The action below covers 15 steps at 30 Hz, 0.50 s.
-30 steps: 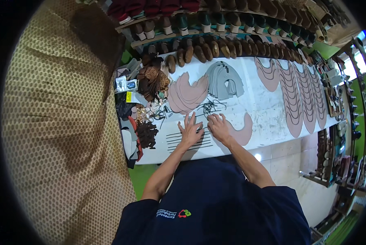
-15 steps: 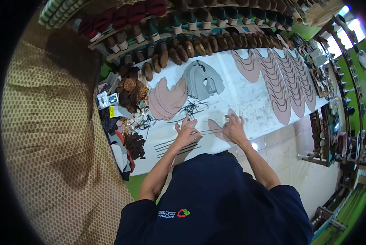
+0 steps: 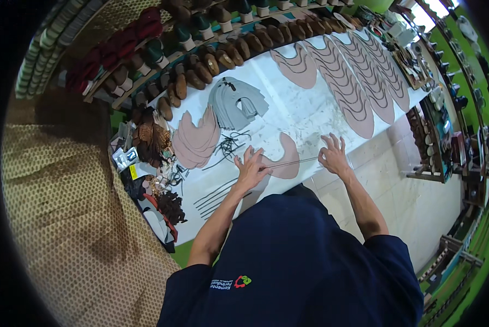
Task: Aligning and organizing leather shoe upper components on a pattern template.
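Observation:
Between my two hands a thin dark strip (image 3: 298, 161) is stretched taut, with one end pinched in my left hand (image 3: 251, 170) and the other in my right hand (image 3: 334, 156). Beneath it a pink curved cut piece (image 3: 290, 146) lies on the white table, partly covered by my left hand. Several straight dark strips (image 3: 214, 199) lie in a row left of that hand. Just beyond it is a tangled heap of short dark strips (image 3: 229, 146). A fan of pink cut pieces (image 3: 192, 146) and a stack of grey ones (image 3: 229, 109) lie farther off.
Overlapping rows of dark-edged pink pieces (image 3: 342, 90) cover the table's far right. Brown shoe lasts (image 3: 229, 53) line the back edge. Scraps and a dark brown pile (image 3: 171, 207) crowd the left end. A wooden rack (image 3: 432, 144) stands on the right, past the tiled floor.
My right hand has moved right, off the pink piece, drawing the strip out across it. The pink piece now shows more fully. The whole view has shifted and turned slightly.

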{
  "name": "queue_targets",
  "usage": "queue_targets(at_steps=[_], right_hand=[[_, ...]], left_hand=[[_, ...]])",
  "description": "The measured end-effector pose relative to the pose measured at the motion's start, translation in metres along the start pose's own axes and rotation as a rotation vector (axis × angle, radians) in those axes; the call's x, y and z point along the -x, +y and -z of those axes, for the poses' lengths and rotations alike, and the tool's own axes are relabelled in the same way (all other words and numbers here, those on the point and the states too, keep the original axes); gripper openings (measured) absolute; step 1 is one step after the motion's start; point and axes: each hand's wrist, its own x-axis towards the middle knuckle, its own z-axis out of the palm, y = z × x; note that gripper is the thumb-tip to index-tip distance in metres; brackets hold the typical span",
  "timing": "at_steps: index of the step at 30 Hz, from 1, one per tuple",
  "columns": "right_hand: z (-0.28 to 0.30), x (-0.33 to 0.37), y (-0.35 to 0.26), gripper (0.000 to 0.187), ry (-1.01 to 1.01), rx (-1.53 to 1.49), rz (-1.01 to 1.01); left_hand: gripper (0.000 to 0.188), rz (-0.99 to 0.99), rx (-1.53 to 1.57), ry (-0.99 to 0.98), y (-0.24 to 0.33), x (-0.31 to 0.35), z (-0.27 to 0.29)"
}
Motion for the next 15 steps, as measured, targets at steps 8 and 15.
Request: queue_targets(at_steps=[8,15], right_hand=[[0.003,0.006,0.012,0.016,-0.016,0.024,-0.033],[0.003,0.003,0.013,0.016,0.028,0.028,-0.069]], left_hand=[[0.030,-0.013,-0.086,-0.019,0.008,-0.004,-0.001],[0.019,0.031,-0.127,0.129,0.003,0.003,0.001]])
